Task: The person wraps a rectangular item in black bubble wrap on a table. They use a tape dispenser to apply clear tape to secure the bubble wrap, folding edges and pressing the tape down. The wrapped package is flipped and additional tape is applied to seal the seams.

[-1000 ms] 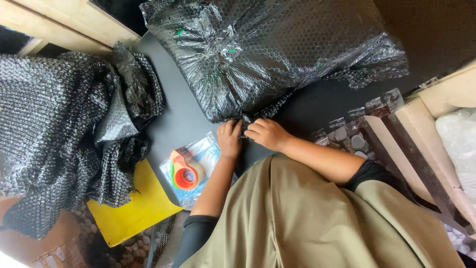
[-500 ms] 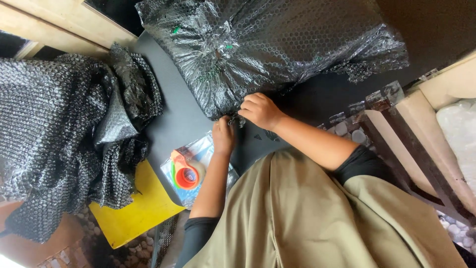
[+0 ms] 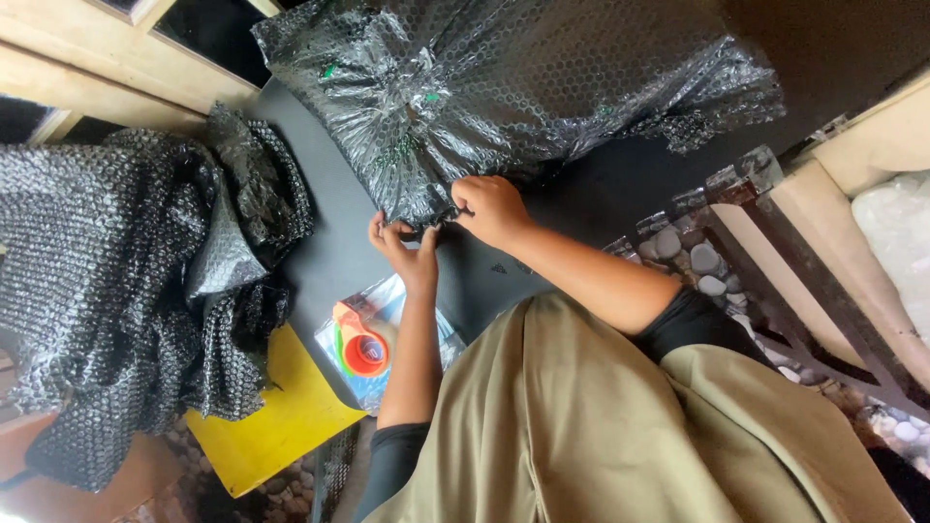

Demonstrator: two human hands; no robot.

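A large bundle wrapped in black bubble wrap [image 3: 523,87] lies on a dark grey tabletop [image 3: 334,242]. My right hand [image 3: 494,208] is closed on the wrap's near edge, pinching a fold. Just left of it, my left hand [image 3: 402,247] grips the same edge at the bundle's lower corner, fingers curled up against the plastic. The two hands are a few centimetres apart. An orange tape dispenser [image 3: 363,344] rests on a clear plastic bag [image 3: 407,295] beside my left forearm.
A heap of loose black bubble wrap [image 3: 116,291] fills the left side. A yellow board [image 3: 276,412] sticks out under the table corner. Wooden beams [image 3: 97,68] run at the top left, wooden slats [image 3: 823,261] and white bubble wrap [image 3: 896,232] at the right, pebbles [image 3: 702,260] below.
Both hands have moved up and left along the bundle's near edge. The left hand has shifted out to the corner and my view has tilted slightly.
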